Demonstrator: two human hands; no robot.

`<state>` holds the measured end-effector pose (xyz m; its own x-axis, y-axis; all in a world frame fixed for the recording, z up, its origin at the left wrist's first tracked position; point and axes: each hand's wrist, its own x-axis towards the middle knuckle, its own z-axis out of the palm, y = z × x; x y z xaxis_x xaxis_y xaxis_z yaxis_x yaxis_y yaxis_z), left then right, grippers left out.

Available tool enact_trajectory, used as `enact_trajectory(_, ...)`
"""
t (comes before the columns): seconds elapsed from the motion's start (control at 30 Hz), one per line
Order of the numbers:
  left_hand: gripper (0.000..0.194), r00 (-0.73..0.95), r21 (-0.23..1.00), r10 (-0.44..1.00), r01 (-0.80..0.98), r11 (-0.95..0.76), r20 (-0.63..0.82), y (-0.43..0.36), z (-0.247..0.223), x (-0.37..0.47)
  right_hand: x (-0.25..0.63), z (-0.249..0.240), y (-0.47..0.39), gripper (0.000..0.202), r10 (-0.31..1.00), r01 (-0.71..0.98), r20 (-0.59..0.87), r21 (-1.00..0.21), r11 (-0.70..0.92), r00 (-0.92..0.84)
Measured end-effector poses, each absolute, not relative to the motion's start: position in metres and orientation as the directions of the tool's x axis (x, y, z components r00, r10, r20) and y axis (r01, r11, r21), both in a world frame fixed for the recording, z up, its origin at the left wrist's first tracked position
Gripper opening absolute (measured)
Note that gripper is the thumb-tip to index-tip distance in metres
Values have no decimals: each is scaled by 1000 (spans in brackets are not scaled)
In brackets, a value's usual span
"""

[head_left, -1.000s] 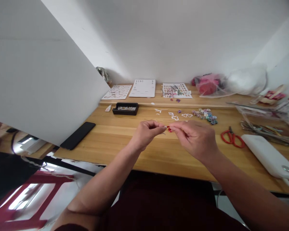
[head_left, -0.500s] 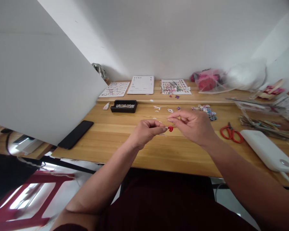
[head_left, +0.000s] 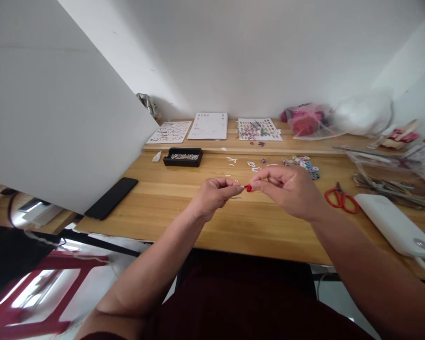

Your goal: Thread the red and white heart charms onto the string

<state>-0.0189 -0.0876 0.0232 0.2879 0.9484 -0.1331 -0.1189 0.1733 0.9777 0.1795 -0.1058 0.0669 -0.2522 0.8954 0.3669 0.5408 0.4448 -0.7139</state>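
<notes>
A small red piece (head_left: 248,188), looped like thread or cord, sits between my two hands above the wooden table (head_left: 184,208). My left hand (head_left: 217,196) pinches its left end between thumb and forefinger. From the other side, the thumb and forefinger of my right hand (head_left: 286,189) close on the red piece too. Its exact kind is too small to make out. Behind the hands lie thin white cut-out pieces (head_left: 251,164) and a small purple piece (head_left: 264,160).
Red-handled scissors (head_left: 341,198) and a white power bank (head_left: 393,224) lie at the right, near spools of thread (head_left: 304,164). A black tray (head_left: 182,157) with beads and a black phone (head_left: 111,198) are at the left. Printed sheets (head_left: 208,125) rest on the raised back ledge.
My right hand has come in from just above, and its fingertips now meet the red piece. The left hand keeps its pinch, almost in the same place.
</notes>
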Motion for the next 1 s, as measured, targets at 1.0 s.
enact_trajectory(1.0,33,293,978,955,-176,108,-53,-92,28,-14,175,73,-126,17,882,621,360,-626,471,-305)
